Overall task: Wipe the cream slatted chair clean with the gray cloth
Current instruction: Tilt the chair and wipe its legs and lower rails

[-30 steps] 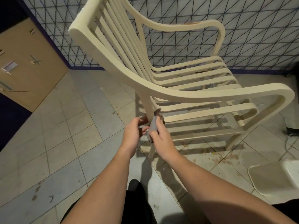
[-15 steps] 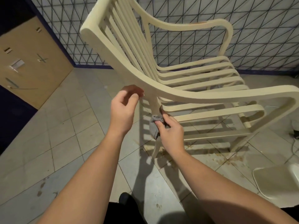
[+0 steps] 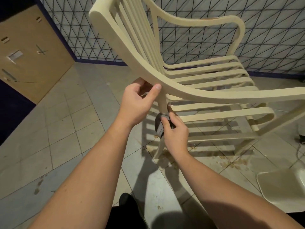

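Both hands (image 3: 175,130) hide the gray cloth (image 3: 159,125) partly.

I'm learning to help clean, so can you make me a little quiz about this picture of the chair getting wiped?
1. True or false: the left hand holds the gray cloth.
2. Which part of the cream chair is the cloth wrapped around? A) a leg B) a seat slat C) the top of the backrest
3. Fill in: the left hand grips the chair's side ____.

Key: 1 false, the right hand holds it. 2 A. 3 rail.
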`<state>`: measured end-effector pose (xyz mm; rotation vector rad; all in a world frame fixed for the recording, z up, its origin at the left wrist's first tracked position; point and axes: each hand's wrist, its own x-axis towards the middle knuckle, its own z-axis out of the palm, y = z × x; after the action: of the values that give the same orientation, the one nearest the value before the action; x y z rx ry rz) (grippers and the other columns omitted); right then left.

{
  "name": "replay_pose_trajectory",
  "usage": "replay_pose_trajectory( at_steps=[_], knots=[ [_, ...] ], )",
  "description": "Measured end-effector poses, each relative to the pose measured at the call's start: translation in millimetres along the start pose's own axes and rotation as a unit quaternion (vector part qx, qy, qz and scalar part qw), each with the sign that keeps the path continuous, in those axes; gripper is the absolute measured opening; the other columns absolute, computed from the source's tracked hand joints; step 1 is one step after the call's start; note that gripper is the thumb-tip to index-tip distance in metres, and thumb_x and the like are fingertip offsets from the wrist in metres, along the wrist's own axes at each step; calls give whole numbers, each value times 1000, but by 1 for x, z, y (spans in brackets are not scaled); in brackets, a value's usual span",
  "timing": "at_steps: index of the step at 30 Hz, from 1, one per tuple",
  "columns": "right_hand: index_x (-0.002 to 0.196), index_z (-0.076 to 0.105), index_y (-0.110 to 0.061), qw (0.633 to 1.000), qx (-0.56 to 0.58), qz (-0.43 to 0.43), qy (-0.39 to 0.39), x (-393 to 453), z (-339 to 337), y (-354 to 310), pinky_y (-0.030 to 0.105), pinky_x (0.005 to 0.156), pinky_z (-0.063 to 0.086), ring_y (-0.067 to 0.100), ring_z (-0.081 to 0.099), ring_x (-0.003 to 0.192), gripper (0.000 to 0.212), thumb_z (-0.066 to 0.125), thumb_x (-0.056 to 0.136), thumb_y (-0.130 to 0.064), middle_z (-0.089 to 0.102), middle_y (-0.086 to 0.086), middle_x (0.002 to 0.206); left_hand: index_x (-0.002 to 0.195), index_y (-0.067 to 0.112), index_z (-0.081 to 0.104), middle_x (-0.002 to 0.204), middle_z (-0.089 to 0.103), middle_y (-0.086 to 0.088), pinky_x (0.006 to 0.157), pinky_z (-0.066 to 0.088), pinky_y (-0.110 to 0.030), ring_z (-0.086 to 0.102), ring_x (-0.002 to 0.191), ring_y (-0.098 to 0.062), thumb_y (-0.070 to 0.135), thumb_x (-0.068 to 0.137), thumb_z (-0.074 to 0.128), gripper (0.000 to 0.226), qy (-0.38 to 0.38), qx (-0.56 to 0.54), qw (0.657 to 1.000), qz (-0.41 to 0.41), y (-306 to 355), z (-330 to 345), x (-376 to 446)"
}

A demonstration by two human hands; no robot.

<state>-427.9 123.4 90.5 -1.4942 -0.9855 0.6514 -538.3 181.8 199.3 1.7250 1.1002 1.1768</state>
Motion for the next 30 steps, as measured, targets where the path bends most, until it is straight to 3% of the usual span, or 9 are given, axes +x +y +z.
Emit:
replay_pose_trajectory(
  at_steps=[2, 5, 7, 11, 16, 20, 24, 27, 30],
  knots=[
    [117, 72, -6, 999, 29, -30, 24, 5, 1, -17, 3, 85, 39, -17, 56, 95, 25, 66, 94, -15, 61, -28, 92, 102, 21, 69, 95, 75, 11, 89, 59, -34, 71, 95, -7, 17, 96, 68, 7, -1, -18, 1000, 0, -2, -1, 1],
    [114, 73, -9, 994, 53, -84, 46, 16, 8, -38, 8, 85, 42, -7, 59, 91, 22, 66, 94, -16, 67, -8, 91, 100, 21, 70, 90, 76, 14, 84, 57, -25, 71, 92, -3, 15, 95, 68, 8, -2, -44, 999, -6, -6, -1, 2],
    [118, 72, -12, 995, 42, -85, 32, 16, 9, -33, 7, 84, 42, 2, 60, 93, 25, 67, 93, -16, 65, -4, 96, 100, 20, 71, 92, 76, 13, 86, 58, -30, 72, 94, -7, 15, 95, 69, 8, 1, -56, 998, -14, -9, -1, 3],
    [111, 70, -18, 999, -12, -31, -10, 7, 10, 12, 13, 80, 44, 8, 61, 91, 20, 67, 92, -18, 66, -2, 97, 101, 17, 72, 95, 76, 6, 93, 57, -49, 72, 97, -17, 21, 93, 70, 9, 8, -63, 998, -15, -13, -1, 3],
    [100, 72, -17, 989, -87, 105, -53, -6, 14, 69, 18, 73, 40, 13, 59, 85, 11, 70, 90, -22, 66, -1, 91, 104, 8, 71, 92, 74, 7, 91, 57, -50, 70, 92, -13, 17, 95, 68, 13, 19, -60, 998, -6, -13, 2, 1],
    [110, 74, -9, 982, -54, 182, 6, -12, 24, 71, -1, 71, 36, 10, 57, 94, 21, 72, 89, -15, 68, -1, 103, 102, 8, 71, 92, 73, 6, 89, 57, -52, 71, 92, -17, 19, 95, 67, 14, 21, -60, 998, 1, -16, 4, 1],
    [122, 68, -5, 991, -35, 86, 94, -11, 30, 56, -9, 80, 32, -1, 56, 99, 37, 75, 85, -6, 65, -3, 111, 105, 3, 70, 95, 73, -3, 86, 56, -56, 70, 93, -24, 21, 94, 68, 20, 26, -66, 997, 19, -23, 5, 4],
    [109, 75, -1, 993, -74, 55, 76, -8, 27, 73, -5, 78, 34, -6, 55, 80, 29, 78, 80, -3, 66, 0, 93, 107, 3, 69, 99, 73, -16, 83, 55, -59, 68, 96, -34, 24, 93, 68, 25, 27, -79, 996, 29, -29, 5, 8],
    [114, 72, 0, 988, -110, 109, 23, -9, 24, 97, -9, 80, 28, -1, 55, 83, 34, 79, 81, -4, 65, 0, 99, 105, 5, 69, 101, 71, -21, 81, 55, -61, 68, 97, -37, 29, 90, 69, 28, 33, -86, 995, 39, -33, 6, 11]
  ],
)
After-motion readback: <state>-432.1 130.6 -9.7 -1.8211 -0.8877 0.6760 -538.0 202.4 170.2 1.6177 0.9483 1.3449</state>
